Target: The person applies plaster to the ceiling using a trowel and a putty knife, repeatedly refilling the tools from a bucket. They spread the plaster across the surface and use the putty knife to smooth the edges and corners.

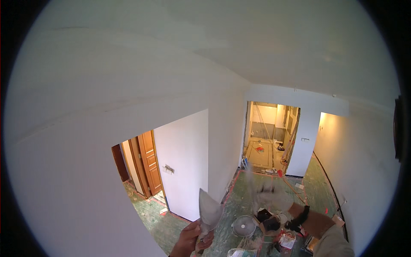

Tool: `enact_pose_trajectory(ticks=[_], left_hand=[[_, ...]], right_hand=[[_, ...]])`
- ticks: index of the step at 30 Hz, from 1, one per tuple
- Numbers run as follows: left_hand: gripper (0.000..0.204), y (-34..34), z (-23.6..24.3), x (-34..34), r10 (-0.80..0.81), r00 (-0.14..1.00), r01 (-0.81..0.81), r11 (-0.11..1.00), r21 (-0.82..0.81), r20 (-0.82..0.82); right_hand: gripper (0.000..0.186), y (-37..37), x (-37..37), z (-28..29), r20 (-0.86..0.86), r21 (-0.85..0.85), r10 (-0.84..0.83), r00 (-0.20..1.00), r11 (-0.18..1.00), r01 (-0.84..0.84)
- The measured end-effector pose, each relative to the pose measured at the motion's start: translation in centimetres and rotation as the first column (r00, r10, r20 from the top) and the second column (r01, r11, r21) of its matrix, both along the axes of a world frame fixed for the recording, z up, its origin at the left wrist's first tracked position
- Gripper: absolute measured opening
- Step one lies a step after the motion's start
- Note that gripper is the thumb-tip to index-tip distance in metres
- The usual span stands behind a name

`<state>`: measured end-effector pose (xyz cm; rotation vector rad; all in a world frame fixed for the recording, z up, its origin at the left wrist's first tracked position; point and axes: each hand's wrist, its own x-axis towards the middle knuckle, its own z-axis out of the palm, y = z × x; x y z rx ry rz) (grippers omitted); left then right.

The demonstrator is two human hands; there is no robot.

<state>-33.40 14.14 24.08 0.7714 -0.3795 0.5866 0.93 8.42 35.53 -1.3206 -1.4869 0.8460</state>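
In the clasping left hand (pixel 192 238), a scraper (pixel 209 208) looks light, stiff, best held low; the blurred right hand's (pixel 277 198) grip I can't tell.

Home reno: bare walls (pixel 182 150), flr sheeting (pixel 233 200)

Lower right of centre, the right hand (pixel 274 197) is so blurred that we cannot make out its fingers or what the pale streak (pixel 251 186) beside it is. At the lower edge, the left hand (pixel 187 239) is cut off near the wrist and partly hides the scraper (pixel 209 210). The dark thing (pixel 398 128) at far right runs into the black rim; we find the red thing (pixel 259 149) right of centre too small to name.
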Motion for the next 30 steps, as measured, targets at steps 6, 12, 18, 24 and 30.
enact_pose_trajectory(ticks=[6, 12, 18, 24, 30], left_hand=[[0.041, -0.2, -6.1, -6.7, 0.682, 0.579, -0.613, 0.725, 0.314, -0.446], [0.028, -4.8, -11.4, -16.0, 0.681, 0.321, -0.645, 0.666, 0.375, -0.658], [0.027, -2.6, -8.9, -18.0, 0.684, 0.304, -0.626, 0.668, 0.402, -0.664], [0.028, -3.2, -5.4, -17.9, 0.67, 0.289, -0.581, 0.69, 0.431, -0.683], [0.032, -5.9, -4.7, -14.3, 0.64, 0.302, -0.59, 0.708, 0.389, -0.707]], right_hand=[[0.02, 8.8, -3.4, 8.9, 0.278, 0.176, 0.281, 0.919, 0.925, -0.336], [0.076, 18.2, -9.7, 26.7, 0.489, 0.872, -0.552, 0.675, 0.306, -0.382], [0.036, 24.7, -12.6, 35.1, 0.341, 0.926, -0.678, 0.651, 0.124, -0.356], [0.015, 22.4, -8.8, 34.6, 0.068, 0.929, -0.692, 0.719, -0.218, -0.298], [0.034, 9.5, 3.2, 31.5, 0.049, 0.998, -0.648, 0.76, 0.052, -0.02]])
